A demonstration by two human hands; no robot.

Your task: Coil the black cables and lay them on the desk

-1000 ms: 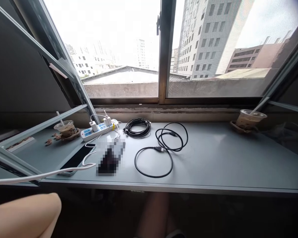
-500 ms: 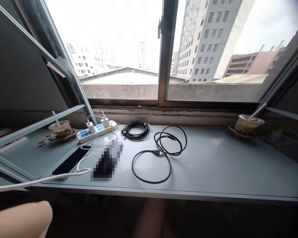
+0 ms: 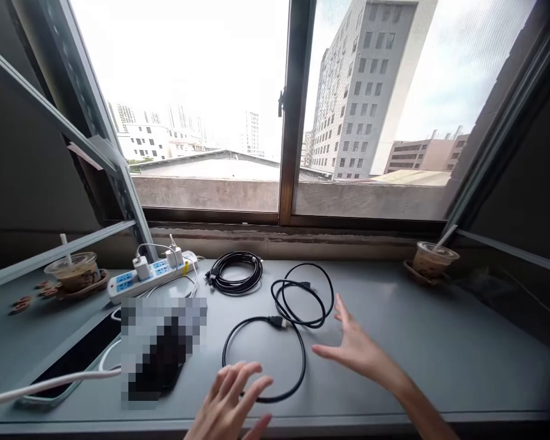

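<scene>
A black HDMI cable (image 3: 304, 366) lies in loose loops on the grey table (image 3: 371, 318), its plug (image 3: 277, 321) pointing right. My left hand (image 3: 231, 394) is over the near edge of the front loop, fingers apart and holding nothing; it hides part of the cable there. To the right of the loops, my right hand (image 3: 351, 348) reaches in with thumb and fingers spread, also holding nothing. Whether either hand touches the cable I cannot tell. Behind, a second black cable (image 3: 236, 290) is wound in a neat coil.
On the left are a white power strip (image 3: 153, 278) with plugs, a phone (image 3: 76, 354) and a white cord (image 3: 50, 386). A blurred dark object (image 3: 162, 360) lies beside them. Drink cups (image 3: 76, 272) (image 3: 433, 260) stand at both sides. A window frame (image 3: 289, 122) rises behind.
Both my hands have come up over the table from below, towards the loose cable. The camera view has shifted, so the table's things appear lower and further left.
</scene>
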